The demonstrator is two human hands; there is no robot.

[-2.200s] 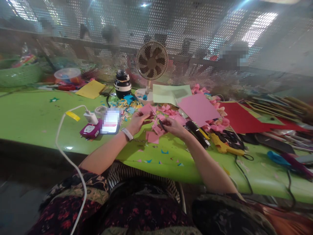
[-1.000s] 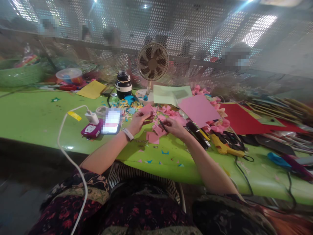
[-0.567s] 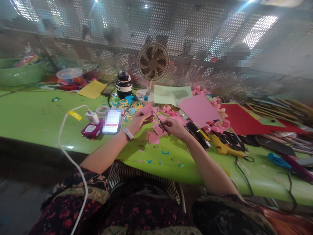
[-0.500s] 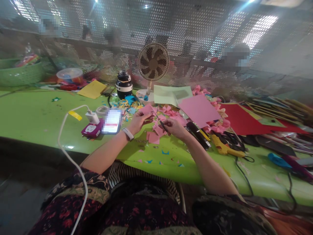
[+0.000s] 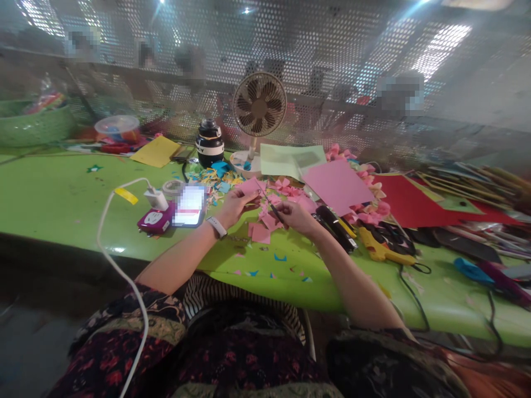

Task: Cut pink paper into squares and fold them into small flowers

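My left hand (image 5: 237, 208), with a white band at the wrist, pinches a piece of pink paper (image 5: 251, 186) above the green table. My right hand (image 5: 295, 216) is closed around a thin tool with a dark handle (image 5: 275, 212). Its slender metal end slants up and left to the fingertips of my left hand, by the pink paper. Whether it has one blade or two cannot be made out. Small pink paper squares (image 5: 261, 233) lie just below my hands. More pink cut pieces (image 5: 286, 187) are heaped behind them.
A phone (image 5: 189, 205), a purple box (image 5: 155, 220) and a white cable are left of my hands. Behind stand a black bottle (image 5: 209, 145) and a small fan (image 5: 259, 105). A black stapler-like object (image 5: 337, 229) and a yellow glue gun (image 5: 384, 249) lie right, near pink sheets (image 5: 338, 187).
Almost nothing differs. Both hands keep their places, with the pink paper and the thin tool still held; the view has shifted very slightly.
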